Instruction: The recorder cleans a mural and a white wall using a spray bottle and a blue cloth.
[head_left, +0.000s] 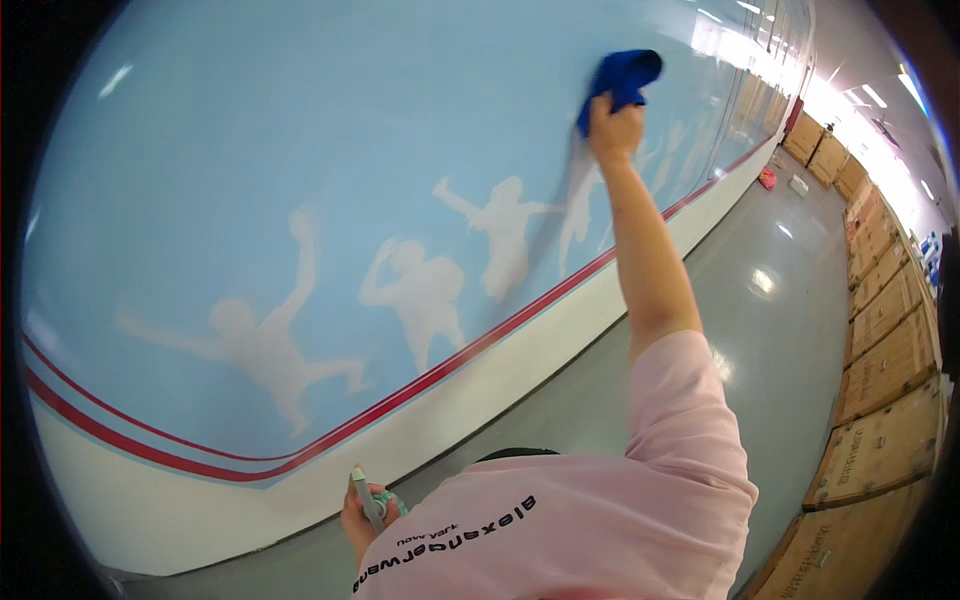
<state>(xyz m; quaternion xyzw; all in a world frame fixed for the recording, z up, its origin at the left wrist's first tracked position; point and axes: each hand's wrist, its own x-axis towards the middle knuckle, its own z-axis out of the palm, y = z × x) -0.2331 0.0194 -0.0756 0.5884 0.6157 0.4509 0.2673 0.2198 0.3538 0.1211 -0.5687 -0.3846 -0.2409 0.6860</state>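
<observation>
My right hand (616, 133) reaches far up and grips a blue cloth (626, 73), which lies against a glossy light-blue panel (360, 112). White silhouettes of figures in motion mark the panel; a dancing figure (504, 225) is near my right forearm. Low beside my body, my left hand (358, 517) is wrapped around a slim grey tool (367, 496) with a pale green tip. A rounded green object (388, 501) is also in that hand, partly hidden; its kind is unclear.
Red stripes (442, 369) run above the panel's white lower band (480, 390). Grey glossy floor (757, 300) lies along its foot. Wooden crates (877, 405) line the right side. A red item (767, 178) and a white box (799, 185) rest on the floor farther off.
</observation>
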